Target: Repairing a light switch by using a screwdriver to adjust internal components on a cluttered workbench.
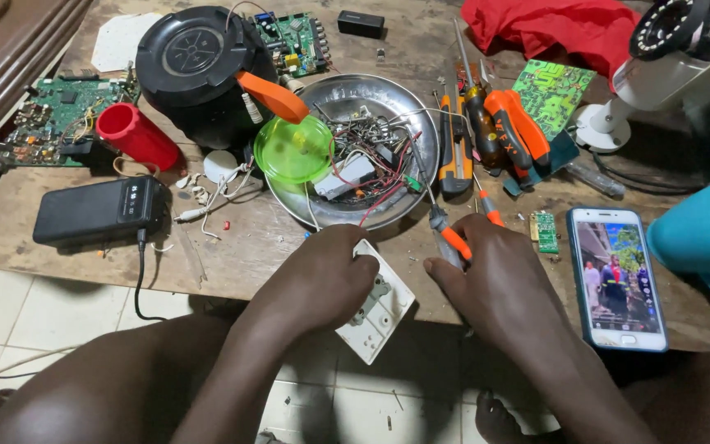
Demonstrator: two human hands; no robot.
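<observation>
Worn wooden tabletop [232, 255] fills the view, with pale floor tiles [67, 304] below its near edge. Left hand [322, 284] is clenched around a white socket plate [380, 308], which sits tilted at the table's near edge and hangs partly over the floor. Right hand [499, 284] is closed on a screwdriver [441, 222] with an orange and grey handle; its thin shaft runs up toward 11 o'clock into a steel bowl [404, 107]. Both hands lie just beside each other, the screwdriver handle between them.

That bowl sits at 12 o'clock from the hands and holds tangled wires and small parts; a green translucent lid [293, 150] overlaps its rim at 9 o'clock. Beyond the lid, at 11 o'clock, stands a black round speaker [195, 57] with an orange strap. Further toward 10 o'clock lie a red cylinder [137, 136] and a green circuit board [51, 115]. A black power bank [96, 211] lies at 9 o'clock, a black cable hanging from it off the table.

At 1 o'clock from the hands lie orange-handled pliers [519, 123] and more tools, next to a green board [554, 89] and a red cloth [560, 29]. A phone [618, 279] with a lit screen lies at 3 o'clock, just beside the right hand. A small green board [546, 232] sits between the phone and the pliers. A teal cup [704, 234] stands at the right edge, and a white camera [667, 57] sits at 2 o'clock
</observation>
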